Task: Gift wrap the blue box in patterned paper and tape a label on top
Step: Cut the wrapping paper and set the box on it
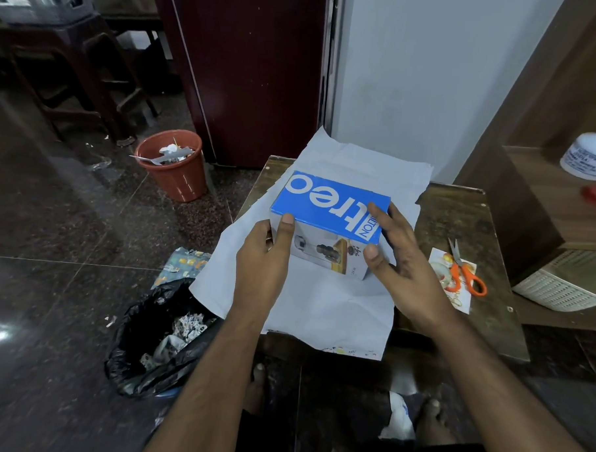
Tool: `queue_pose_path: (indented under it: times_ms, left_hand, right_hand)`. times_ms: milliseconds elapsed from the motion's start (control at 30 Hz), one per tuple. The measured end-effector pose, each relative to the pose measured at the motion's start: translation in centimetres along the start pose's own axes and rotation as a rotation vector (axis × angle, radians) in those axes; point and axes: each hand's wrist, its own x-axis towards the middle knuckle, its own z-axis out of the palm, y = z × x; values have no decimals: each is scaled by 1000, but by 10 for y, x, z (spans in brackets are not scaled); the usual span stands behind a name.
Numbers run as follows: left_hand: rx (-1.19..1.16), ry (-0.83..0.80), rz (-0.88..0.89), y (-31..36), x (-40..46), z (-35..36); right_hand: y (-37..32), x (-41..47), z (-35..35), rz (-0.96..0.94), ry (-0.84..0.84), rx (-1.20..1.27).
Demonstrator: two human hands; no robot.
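At frame centre I see both hands holding the blue box (330,206) on the white-side-up paper (307,304). The left hand (262,258) has fingers curled round its left end; the right hand (399,261) clasps the right end.

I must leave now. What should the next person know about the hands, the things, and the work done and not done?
Left hand grips the blue box at its left side; right hand holds its right side.
The box sits on the wrapping paper, spread white side up on the small table.
Scissors lie to the right on a printed paper piece.
Done: box placed on the paper.
Left: folding, taping, labelling. No tape in view.
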Motion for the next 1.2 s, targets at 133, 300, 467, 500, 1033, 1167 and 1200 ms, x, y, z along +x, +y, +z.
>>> queue_pose_path:
  times_ms: [133,300,467,500,1033,1167,1200]
  left_hand:
    - [-45,-7,-6,6,-3,-1]
    - [-22,110,90,18,-6,-14]
    - [109,143,279,28,-16,-25]
    - [124,116,291,29,-19,-26]
    - [363,-53,338,24,-49,-27]
    - [371,-12,645,26,-49,-23]
    - [380,-23,722,27,-48,-22]
  right_hand:
    - [-5,-1,-1,-30,-15,-41]
    - [-16,-9,-8,-243,122,-254]
    - [-49,-39,6,-486,-157,-607]
    - [-49,-46,13,-476,-219,-721]
    - [-54,-59,35,-266,-486,-1141]
    - [-66,-54,25,-208,-423,-1098]
    - [-68,-53,22,-184,-405,-1079]
